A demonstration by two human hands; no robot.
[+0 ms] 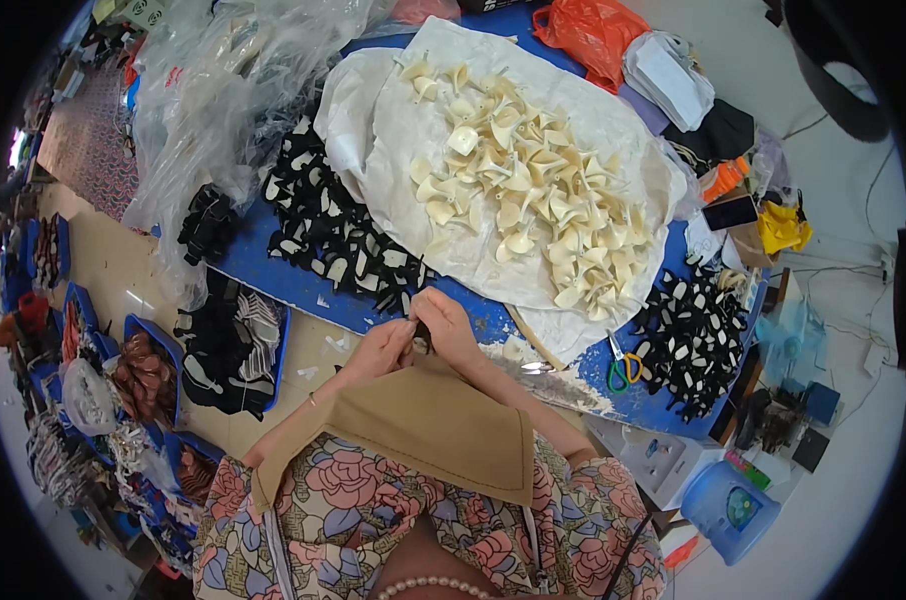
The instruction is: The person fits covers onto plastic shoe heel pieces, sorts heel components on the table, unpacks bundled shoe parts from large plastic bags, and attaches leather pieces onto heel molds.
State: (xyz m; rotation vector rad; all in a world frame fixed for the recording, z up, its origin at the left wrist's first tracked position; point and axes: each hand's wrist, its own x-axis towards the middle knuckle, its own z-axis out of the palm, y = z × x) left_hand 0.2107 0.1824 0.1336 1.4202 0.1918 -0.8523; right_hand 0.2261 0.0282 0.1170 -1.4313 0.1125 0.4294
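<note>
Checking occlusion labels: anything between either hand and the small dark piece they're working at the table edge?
Nothing visible. Left hand and right hand both pinch the small dark piece directly, above the blue table edge.

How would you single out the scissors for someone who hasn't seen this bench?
Start at the blue table and follow its near edge to the person's right, past the white cloth heaped with cream pieces. The scissors lie there beside a black-and-white pile, the only thing with green and yellow loop handles.

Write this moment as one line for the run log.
left hand: pinching small black piece | right hand: pinching same piece | place: edge of blue table | near: scissors, cream pieces
</note>
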